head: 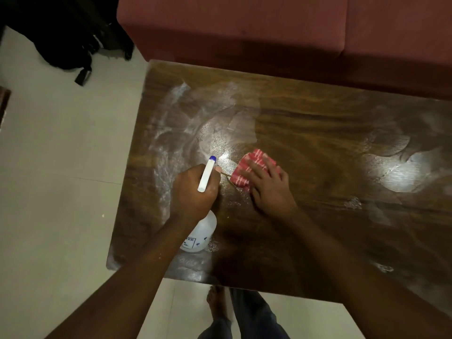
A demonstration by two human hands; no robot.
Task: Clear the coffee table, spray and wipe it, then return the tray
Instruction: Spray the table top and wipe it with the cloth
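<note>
Head view: your left hand (193,192) has its fingers curled round the neck of the spray bottle (202,232), with the nozzle pointing past your knuckles. Your right hand (267,187) presses straight, slightly spread fingers on the red cloth (254,160), which lies under your fingertips on the smeared coffee table (318,133).

Red-white striped cloth (252,168); bottle (201,234) seemingly white.

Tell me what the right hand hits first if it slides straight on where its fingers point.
The right hand presses the red cloth; beyond it only smeared table top, then probably the sofa.
</note>
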